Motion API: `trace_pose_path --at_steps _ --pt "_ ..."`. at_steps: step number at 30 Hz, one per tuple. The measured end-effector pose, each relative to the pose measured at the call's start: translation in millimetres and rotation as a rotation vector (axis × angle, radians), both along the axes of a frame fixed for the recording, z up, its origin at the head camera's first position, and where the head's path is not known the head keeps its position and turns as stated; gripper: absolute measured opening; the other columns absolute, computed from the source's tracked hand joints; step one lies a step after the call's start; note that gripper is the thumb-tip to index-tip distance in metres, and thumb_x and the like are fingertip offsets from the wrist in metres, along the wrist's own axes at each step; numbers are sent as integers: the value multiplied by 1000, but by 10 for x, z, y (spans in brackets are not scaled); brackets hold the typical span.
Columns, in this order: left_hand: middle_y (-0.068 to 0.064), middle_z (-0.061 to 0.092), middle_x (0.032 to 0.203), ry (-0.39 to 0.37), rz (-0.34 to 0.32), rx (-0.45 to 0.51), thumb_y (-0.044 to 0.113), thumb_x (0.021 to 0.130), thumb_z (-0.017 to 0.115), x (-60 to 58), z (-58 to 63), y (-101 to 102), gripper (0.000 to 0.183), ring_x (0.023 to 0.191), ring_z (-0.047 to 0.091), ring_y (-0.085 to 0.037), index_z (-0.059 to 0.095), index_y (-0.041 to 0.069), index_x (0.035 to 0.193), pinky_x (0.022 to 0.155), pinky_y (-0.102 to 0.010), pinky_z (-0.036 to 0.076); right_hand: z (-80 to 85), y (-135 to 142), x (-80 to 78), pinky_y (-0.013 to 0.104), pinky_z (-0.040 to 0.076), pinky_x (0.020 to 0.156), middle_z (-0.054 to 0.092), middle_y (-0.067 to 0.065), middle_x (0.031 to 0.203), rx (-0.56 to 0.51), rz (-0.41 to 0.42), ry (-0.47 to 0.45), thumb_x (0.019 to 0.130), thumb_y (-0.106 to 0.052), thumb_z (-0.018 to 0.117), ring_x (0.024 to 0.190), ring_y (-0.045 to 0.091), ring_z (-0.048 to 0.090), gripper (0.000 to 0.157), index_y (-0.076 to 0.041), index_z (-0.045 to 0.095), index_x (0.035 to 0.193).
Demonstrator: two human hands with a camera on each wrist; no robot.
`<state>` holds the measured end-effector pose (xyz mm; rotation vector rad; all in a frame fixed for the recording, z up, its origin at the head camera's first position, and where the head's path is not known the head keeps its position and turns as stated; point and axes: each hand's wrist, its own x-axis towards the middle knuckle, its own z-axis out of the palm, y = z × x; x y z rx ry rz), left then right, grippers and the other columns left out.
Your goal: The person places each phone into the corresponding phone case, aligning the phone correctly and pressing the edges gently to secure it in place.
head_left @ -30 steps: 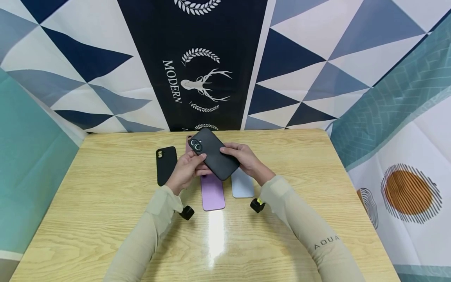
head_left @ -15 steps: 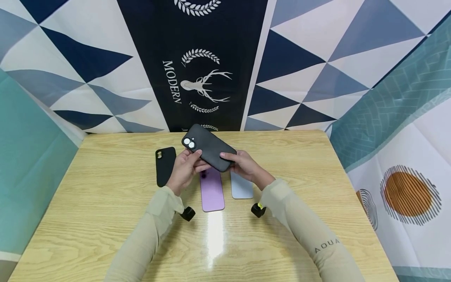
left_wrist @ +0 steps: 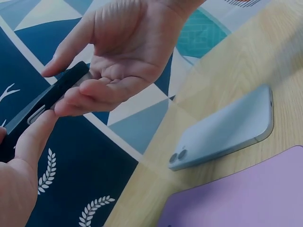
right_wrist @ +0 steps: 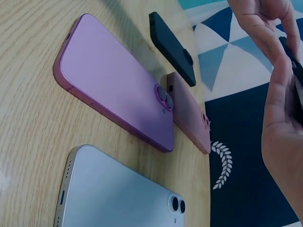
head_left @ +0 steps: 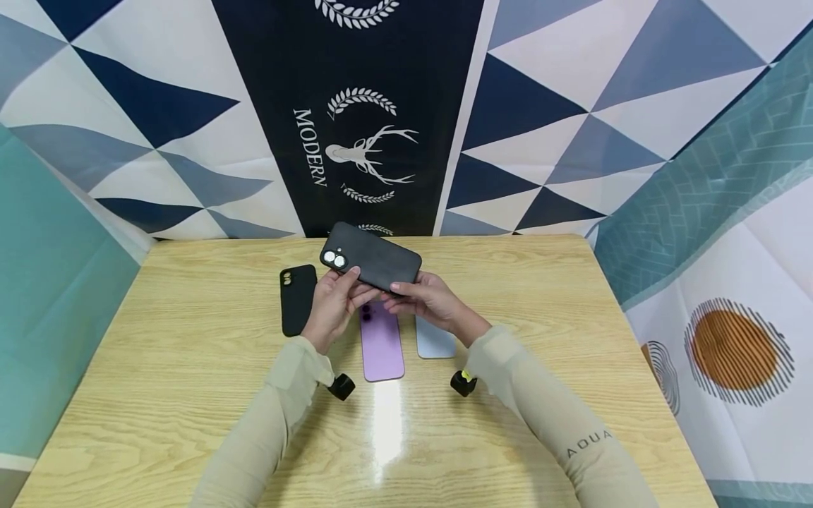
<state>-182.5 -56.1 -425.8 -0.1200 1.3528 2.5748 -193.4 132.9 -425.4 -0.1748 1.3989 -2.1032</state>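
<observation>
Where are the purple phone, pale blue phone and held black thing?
Purple phone (head_left: 383, 344): head view, middle of its back.
Pale blue phone (right_wrist: 120, 194): right wrist view, its back.
Black thing (head_left: 377, 257): head view, its broad face.

In the head view, the held phone (head_left: 377, 257) hides its own underside and the pink case (right_wrist: 189, 111), while the right hand (head_left: 432, 300) covers the top of the pale phone (head_left: 435, 342). The left wrist view's left edge cuts off part of the left hand (left_wrist: 21, 194) and the held phone, and its lower right crops the purple phone (left_wrist: 248, 191). The right wrist view clips the held phone at right and the pale phone at bottom.
</observation>
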Motion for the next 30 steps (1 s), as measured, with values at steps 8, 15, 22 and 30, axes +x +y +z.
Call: trace_pose_path --at_steps 8,15,22,30 --pt "-4 71 91 14 -29 -17 2 95 49 11 54 -61 33 84 70 -13 41 0 127 83 -26 55 52 -9 2 24 58 65 70 4 74 35 -68 69 91 -1 50 64 11 67 12 0 48 104" --pt "0 67 103 74 -93 -107 3 92 57 17 63 -136 36 92 69 -11 47 3 126 88 -28 54 113 15 -15 23 55 59 67 3 69 72 -92 113 90 -2 49 60 10 64 12 -2 47 103" --pt "1 69 93 110 -140 -208 14 91 61 15 25 -263 17 89 69 -12 56 8 107 89 -29 54 189 78 -34 23 52 56 65 2 65 82 -97 119 91 -3 46 58 11 61 8 -5 45 98" --pt "-1 71 93 168 -237 -193 19 98 51 50 35 -479 20 87 69 -12 56 5 111 86 -27 56 234 173 -70 23 49 55 64 1 63 107 -115 121 92 -3 43 56 12 58 6 -5 48 90"
